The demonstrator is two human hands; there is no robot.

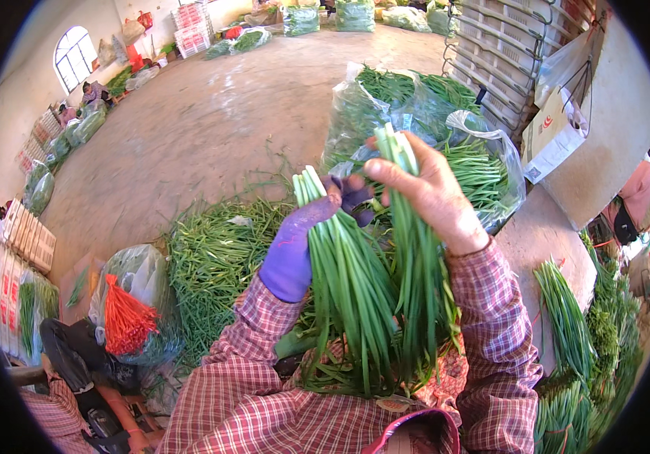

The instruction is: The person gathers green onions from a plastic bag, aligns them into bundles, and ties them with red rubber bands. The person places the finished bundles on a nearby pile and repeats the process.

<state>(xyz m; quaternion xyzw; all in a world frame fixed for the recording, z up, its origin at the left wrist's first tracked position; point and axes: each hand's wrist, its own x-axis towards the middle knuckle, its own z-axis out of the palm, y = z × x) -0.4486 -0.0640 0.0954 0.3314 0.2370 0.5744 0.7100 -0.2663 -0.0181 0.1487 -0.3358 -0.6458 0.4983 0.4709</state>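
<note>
My left hand, in a purple glove with dark fingertips, is closed around a bunch of green garlic chives. The white stem ends point up and the leaves hang over my lap. My bare right hand grips a second bunch of chives near its pale ends, just right of the first. The two bunches are side by side, their leaves meeting lower down. Loose leaves lie on my lap, over a patterned orange cloth.
Ahead stand plastic bags of chives. A pile of loose leaves lies at left, beside a bag with red ties. Tied chive bundles are at right. Stacked crates rise behind; a co-worker's dark-clothed leg is at lower left.
</note>
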